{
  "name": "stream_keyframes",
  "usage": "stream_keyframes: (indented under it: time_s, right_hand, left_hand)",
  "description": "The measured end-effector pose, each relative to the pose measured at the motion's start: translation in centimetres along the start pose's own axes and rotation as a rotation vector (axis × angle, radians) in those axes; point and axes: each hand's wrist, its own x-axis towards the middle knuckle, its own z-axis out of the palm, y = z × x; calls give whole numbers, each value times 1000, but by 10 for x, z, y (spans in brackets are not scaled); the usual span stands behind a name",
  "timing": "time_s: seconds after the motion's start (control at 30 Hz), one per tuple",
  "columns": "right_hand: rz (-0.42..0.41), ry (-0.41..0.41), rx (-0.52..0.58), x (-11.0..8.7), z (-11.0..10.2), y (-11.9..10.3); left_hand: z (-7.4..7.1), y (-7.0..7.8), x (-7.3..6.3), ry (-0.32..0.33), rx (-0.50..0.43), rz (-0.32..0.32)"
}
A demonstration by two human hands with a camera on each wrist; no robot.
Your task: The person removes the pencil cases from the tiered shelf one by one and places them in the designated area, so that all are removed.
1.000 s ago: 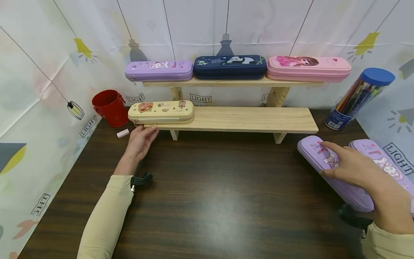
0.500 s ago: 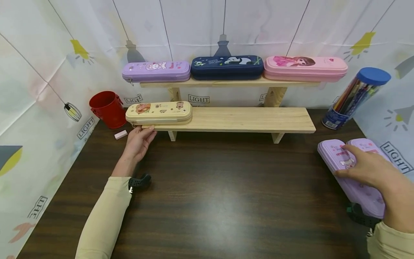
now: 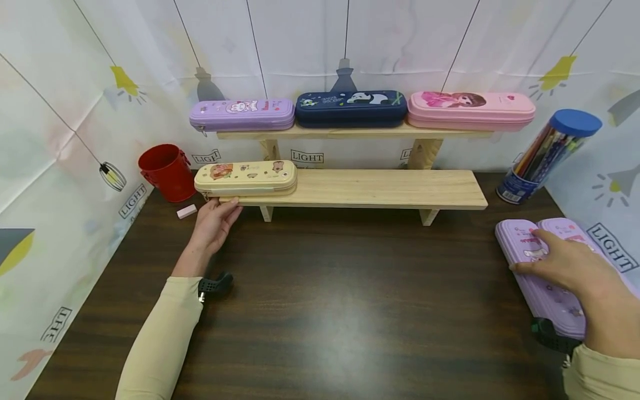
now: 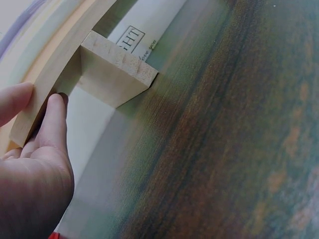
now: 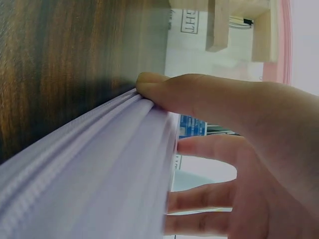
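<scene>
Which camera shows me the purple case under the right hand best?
The head view: the purple case shows much of its printed lid, though the right hand covers part. The right wrist view shows mainly its side, close up and blurred; the left wrist view does not show it.

At the right of your frame, the inner lilac case (image 3: 546,300) has pink lettering and a white printed figure; its neighbour, the outer lilac case (image 3: 567,226), shares the colour. In the upper part you see a purple case (image 3: 242,115) with a white character, a navy case (image 3: 351,110) with pandas, and a pink case (image 3: 471,113) showing a girl in brighter pink. At left centre, your cream case (image 3: 250,179) bears small brown figures on the pale, grained wooden shelf (image 3: 385,188). Your sleeve (image 3: 160,339) at lower left is plain pale yellow.
</scene>
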Motion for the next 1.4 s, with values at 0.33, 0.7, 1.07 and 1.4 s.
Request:
stream_keyframes:
  time_s: [0.33, 0.7, 1.07, 1.4]
  right_hand:
    - [30, 88, 5, 0, 0, -1]
    - [-69, 227, 20, 2, -11, -29]
    - [-235, 265, 52, 19, -14, -85]
    - [-427, 344, 101, 24, -13, -143]
  left_hand:
    - [1, 1, -1, -3, -9, 7]
    - [1, 1, -2, -3, -7, 4]
    - [3, 1, -1, -4, -41, -7]
    - [3, 1, -1, -14, -59, 12]
